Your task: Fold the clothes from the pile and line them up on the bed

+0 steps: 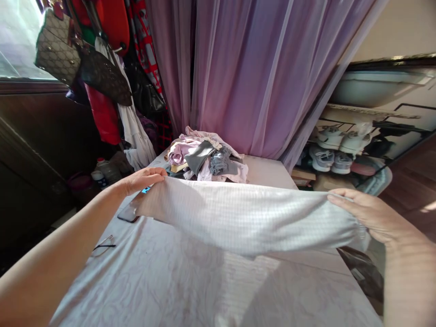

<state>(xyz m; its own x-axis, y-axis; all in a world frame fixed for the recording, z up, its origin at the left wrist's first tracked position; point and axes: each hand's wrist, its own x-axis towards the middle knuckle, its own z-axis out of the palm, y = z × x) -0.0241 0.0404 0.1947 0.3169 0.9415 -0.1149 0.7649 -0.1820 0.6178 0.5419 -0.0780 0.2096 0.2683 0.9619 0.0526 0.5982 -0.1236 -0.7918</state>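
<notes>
from the head view, a pale grid-woven garment (238, 218) stretches across the worktop (153, 286) — pulled taut between the hands, so it hangs clear of the surface. the left hand (141, 179) pinches one edge between thumb and fingers; the right hand (369, 215) grasps the far edge the same way. just below the left hand lie a phone (128, 212) and glasses (103, 245) — a heap of clothes (204, 159) sits beyond, before a mauve curtain (245, 77).

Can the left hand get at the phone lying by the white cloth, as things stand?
Probably yes, and easily: the left hand is right beside the phone, and only the edge of the white cloth lies over it. Its fingers would likely need to release the cloth first.
</notes>
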